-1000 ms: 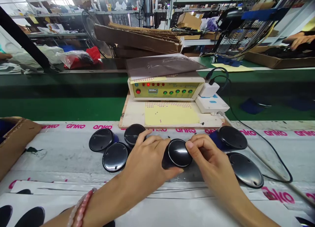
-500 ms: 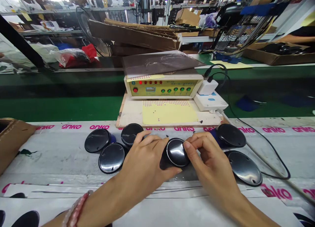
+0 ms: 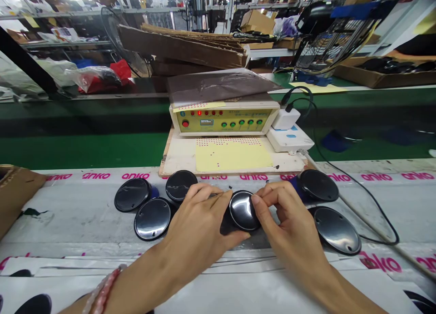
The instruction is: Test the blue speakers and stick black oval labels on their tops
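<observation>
A round black object with a glossy top stands between my two hands. My left hand is wrapped round its left side, thumb along the near side. The thumb and index fingertips of my right hand are pinched together at the right rim of the glossy top; whatever is between them is too small to make out. Left of my hands stand several similar black round pieces, one nearest my left wrist. Two more sit on the right, one behind the other.
A control box with green buttons and a lit red light rests on a wooden board. Beside it are a white plug adapter and black cables. A cardboard box stands at the left edge; printed white sheets lie in front.
On the control box, the lit red light is now one place further right. The view has shifted slightly; both hands keep their hold at the black object.
</observation>
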`<state>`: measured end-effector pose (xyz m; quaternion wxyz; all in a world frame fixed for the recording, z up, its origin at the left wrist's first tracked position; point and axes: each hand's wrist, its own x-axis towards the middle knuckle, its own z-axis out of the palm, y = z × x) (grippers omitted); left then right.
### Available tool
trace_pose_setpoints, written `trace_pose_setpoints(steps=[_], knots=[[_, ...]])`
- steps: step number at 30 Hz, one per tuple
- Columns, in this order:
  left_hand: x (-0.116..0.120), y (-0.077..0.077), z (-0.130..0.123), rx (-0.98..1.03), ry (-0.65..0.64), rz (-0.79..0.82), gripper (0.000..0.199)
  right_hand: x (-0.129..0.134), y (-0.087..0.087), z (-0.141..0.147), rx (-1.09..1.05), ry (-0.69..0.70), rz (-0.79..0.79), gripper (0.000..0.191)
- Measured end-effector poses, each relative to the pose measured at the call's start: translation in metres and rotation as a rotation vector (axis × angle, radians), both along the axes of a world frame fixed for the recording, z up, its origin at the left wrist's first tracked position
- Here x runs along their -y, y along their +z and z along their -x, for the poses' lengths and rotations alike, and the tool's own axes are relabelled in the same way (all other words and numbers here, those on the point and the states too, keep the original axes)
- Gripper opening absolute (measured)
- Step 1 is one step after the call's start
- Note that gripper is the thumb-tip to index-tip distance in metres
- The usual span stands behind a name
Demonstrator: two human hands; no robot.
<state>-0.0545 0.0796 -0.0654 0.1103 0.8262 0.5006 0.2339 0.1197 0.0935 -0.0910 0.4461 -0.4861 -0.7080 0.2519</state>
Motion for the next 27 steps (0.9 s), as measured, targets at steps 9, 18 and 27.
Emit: trace_pose_setpoints(steps=[9, 18, 27], knots=[[-0.001, 0.004, -0.001, -0.001, 0.000, 0.056, 0.039, -0.005, 0.000, -0.007, 0.070, -0.093, 0.099, 0.020], [-0.002, 0.005, 0.001, 0.000, 0.015, 0.047, 0.043, -0.006, 0.002, 0.002, -0.006, 0.112, 0.414, 0.032], [0.002, 0.033, 0.009, -0.053, -0.011, -0.122, 0.061, -0.007, 0.002, -0.004, -0.102, 0.069, 0.439, 0.049]])
